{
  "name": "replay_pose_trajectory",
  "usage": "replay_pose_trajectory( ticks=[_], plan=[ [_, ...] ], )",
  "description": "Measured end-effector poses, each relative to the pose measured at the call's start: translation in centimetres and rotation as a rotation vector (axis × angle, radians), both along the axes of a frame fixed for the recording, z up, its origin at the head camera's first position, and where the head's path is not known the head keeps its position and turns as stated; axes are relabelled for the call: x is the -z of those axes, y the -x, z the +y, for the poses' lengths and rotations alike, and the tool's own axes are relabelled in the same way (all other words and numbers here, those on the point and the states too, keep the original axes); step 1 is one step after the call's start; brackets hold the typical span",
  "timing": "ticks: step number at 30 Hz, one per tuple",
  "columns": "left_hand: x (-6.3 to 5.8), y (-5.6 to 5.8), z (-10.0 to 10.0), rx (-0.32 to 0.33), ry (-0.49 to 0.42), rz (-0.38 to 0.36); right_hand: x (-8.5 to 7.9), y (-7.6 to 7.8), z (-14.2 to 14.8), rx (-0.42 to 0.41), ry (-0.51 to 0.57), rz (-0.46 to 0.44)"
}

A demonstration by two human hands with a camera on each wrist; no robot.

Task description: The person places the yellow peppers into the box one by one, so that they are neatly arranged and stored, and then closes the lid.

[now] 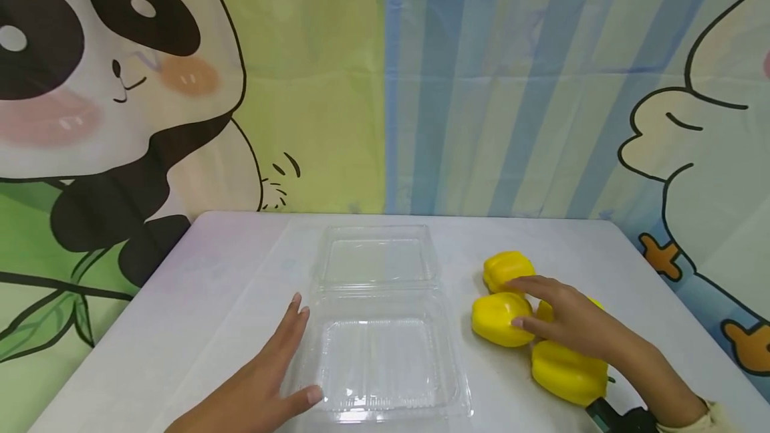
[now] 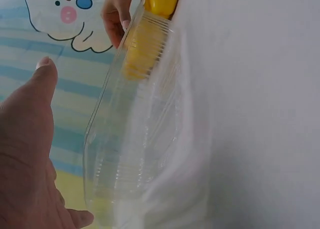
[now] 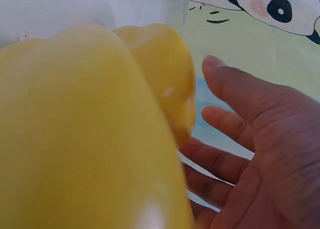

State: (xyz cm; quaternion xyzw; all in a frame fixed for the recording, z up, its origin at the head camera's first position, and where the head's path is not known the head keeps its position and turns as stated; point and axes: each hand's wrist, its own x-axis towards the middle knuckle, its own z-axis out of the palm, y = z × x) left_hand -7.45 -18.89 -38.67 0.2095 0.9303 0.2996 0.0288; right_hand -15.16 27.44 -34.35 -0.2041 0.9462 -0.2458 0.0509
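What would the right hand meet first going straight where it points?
The right hand would probably meet one of the two yellow peppers its fingertips overlap in the head view, though height is unclear.

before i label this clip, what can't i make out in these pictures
- Head view: most of the yellow pepper behind the right hand, which covers it.
- Right wrist view: tips of the lower fingers, hidden behind peppers.
- Right wrist view: the nearest pepper's full outline, cut off by the left and bottom edges.
- Left wrist view: the yellow shape behind the clear container, blurred through plastic.
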Motion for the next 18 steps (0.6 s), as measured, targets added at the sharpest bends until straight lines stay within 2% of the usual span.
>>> replay_pose_trajectory(
  ticks=[3, 6, 9, 13, 16, 17, 18],
  plan=[
    [0.6, -0.3, 0.5, 0.000, -0.034, -0.088, 0.3, 0.0, -0.1, 0.008, 0.000, -0.012],
    [1.1, -0.5, 0.7, 0.002, -0.065, -0.146, 0.7, 0.0, -0.2, 0.012, -0.007, -0.028],
    [2.0, -0.7, 0.8, 0.044, -0.092, -0.043, 0.9, 0.0, -0.4, 0.012, -0.025, -0.038],
    [3.7, -0.3, 0.7, 0.165, -0.148, 0.228, 0.9, -0.1, -0.5, 0.011, -0.040, -0.027],
    [4.7, 0.2, 0.9, 0.276, -0.246, 0.328, 0.9, -0.2, -0.6, 0.003, -0.037, -0.009],
    [4.9, 0.3, 1.0, 0.291, -0.259, 0.350, 0.9, -0.3, -0.6, -0.003, -0.035, -0.002],
    [5.0, 0.3, 1.1, 0.281, -0.263, 0.341, 0.9, -0.3, -0.7, -0.003, -0.034, 0.003]
  ],
)
